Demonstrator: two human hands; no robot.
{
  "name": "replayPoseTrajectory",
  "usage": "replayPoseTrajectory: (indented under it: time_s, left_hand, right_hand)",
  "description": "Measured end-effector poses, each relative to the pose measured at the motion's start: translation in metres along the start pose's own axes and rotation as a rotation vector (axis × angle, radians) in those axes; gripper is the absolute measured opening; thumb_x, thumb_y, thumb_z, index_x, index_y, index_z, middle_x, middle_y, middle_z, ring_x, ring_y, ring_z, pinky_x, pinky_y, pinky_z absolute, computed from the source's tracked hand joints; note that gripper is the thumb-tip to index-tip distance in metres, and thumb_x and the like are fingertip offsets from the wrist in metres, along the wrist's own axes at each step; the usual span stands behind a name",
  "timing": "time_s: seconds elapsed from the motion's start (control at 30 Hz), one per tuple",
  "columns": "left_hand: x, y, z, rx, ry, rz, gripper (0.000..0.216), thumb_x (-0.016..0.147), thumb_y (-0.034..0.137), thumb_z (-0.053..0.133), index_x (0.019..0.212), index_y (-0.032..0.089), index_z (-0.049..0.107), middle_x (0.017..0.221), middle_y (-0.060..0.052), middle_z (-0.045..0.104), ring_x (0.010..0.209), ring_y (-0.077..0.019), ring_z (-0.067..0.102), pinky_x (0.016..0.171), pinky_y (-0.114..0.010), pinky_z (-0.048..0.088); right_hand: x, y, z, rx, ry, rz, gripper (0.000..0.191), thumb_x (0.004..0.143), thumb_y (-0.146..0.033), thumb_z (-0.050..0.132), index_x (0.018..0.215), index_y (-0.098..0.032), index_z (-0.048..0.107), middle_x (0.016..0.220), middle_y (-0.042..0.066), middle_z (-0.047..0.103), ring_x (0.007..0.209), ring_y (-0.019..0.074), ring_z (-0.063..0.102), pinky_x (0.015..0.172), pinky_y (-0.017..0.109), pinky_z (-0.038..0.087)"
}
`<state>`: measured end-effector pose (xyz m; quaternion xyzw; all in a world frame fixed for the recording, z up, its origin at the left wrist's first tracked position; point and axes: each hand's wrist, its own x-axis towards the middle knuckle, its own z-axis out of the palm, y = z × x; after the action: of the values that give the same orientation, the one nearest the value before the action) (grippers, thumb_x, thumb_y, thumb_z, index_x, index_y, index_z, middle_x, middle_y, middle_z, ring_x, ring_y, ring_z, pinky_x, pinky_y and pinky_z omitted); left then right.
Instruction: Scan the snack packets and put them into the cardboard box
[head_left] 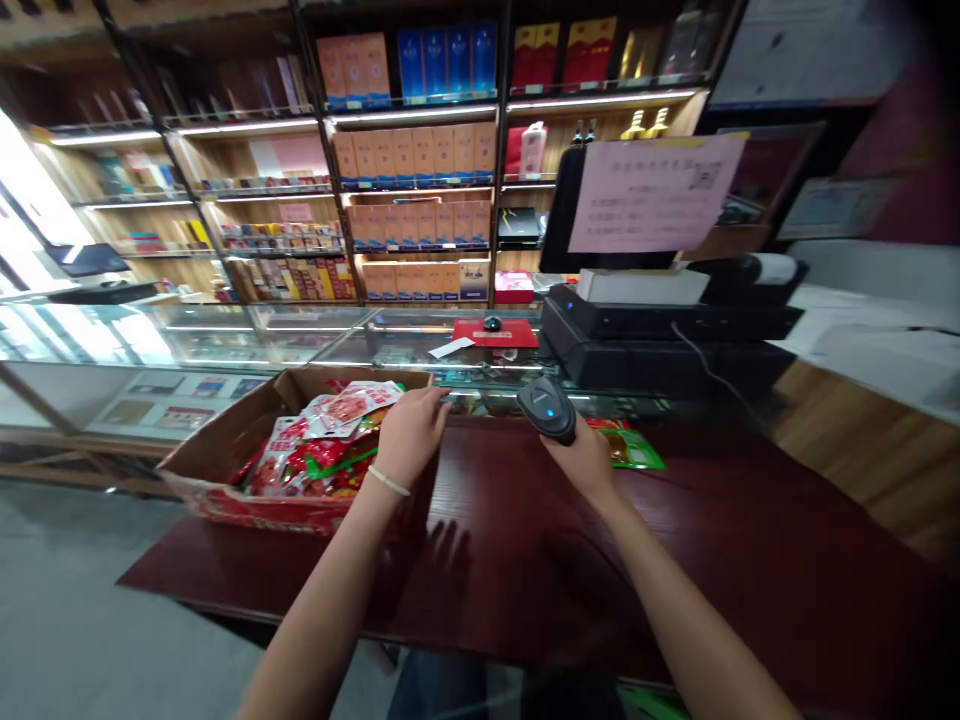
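Note:
My right hand (590,462) grips a black handheld barcode scanner (546,406) with a blue light lit on its top, held above the dark red table. My left hand (411,430), a pale band on its wrist, hovers at the right edge of an open cardboard box (225,498). Its fingers are stretched out with nothing seen in them; the palm side is hidden. Inside the box lie several red and white snack packets (341,412), some edged in green. Another snack packet (634,447), green-edged, lies flat on the table behind my right hand, which partly covers it.
The dark red table (517,570) meets a glass display counter (300,345). On the counter are a monitor with a pink paper sign (652,195), a black cash drawer (645,355), and a mouse (492,323) on a red mat. Shelves of boxes (416,150) stand behind.

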<state>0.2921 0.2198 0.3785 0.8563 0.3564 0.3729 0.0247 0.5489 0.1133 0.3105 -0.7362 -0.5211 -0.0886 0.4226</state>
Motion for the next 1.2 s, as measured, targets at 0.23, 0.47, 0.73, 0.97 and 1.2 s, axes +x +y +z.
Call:
replayPoseTrajectory:
  time_s: [0.23, 0.47, 0.73, 0.97, 1.2]
  left_hand:
    - [0.01, 0.079, 0.099, -0.157, -0.092, 0.063, 0.031, 0.094, 0.03, 0.048, 0.122, 0.024, 0.061, 0.112, -0.008, 0.069, 0.106, -0.023, 0.061, 0.094, -0.034, 0.045]
    - [0.004, 0.136, 0.227, -0.231, -0.408, 0.115, 0.031, 0.09, 0.026, 0.054, 0.119, 0.019, 0.063, 0.116, -0.011, 0.065, 0.109, -0.0229, 0.058, 0.097, -0.033, 0.046]
    - [0.001, 0.178, 0.296, -0.135, -0.437, 0.222, 0.059, 0.086, 0.045, 0.059, 0.139, 0.02, 0.049, 0.146, -0.018, 0.04, 0.137, -0.0361, 0.032, 0.113, -0.054, 0.024]
    - [0.008, 0.183, 0.299, 0.047, -0.462, 0.263, 0.041, 0.089, 0.039, 0.056, 0.127, 0.023, 0.055, 0.117, -0.014, 0.059, 0.111, -0.0308, 0.052, 0.091, -0.046, 0.044]
    - [0.007, 0.2, 0.284, 0.157, -0.614, 0.333, 0.036, 0.094, 0.01, 0.026, 0.114, 0.005, 0.056, 0.103, -0.025, 0.061, 0.098, -0.0335, 0.062, 0.073, -0.042, 0.05]
  right_hand:
    - [0.004, 0.074, -0.045, -0.149, 0.116, 0.182, 0.041, 0.075, -0.048, 0.062, 0.106, -0.02, 0.066, 0.087, 0.013, 0.074, 0.082, 0.0305, 0.07, 0.064, 0.032, 0.044]
    - [-0.008, 0.131, -0.068, -0.241, 0.181, 0.332, 0.041, 0.076, -0.047, 0.061, 0.106, -0.019, 0.066, 0.086, 0.014, 0.074, 0.081, 0.032, 0.07, 0.063, 0.032, 0.043]
    - [-0.012, 0.165, -0.088, -0.301, 0.249, 0.458, 0.047, 0.077, -0.051, 0.059, 0.112, -0.02, 0.066, 0.089, 0.015, 0.074, 0.081, 0.0324, 0.069, 0.064, 0.034, 0.044]
    - [-0.012, 0.171, -0.095, -0.245, 0.326, 0.485, 0.045, 0.078, -0.053, 0.058, 0.107, -0.02, 0.067, 0.093, 0.015, 0.074, 0.086, 0.0327, 0.069, 0.067, 0.034, 0.045]
    - [-0.013, 0.165, -0.095, -0.263, 0.31, 0.505, 0.046, 0.077, -0.052, 0.06, 0.109, -0.02, 0.067, 0.092, 0.015, 0.074, 0.083, 0.032, 0.069, 0.066, 0.034, 0.044]
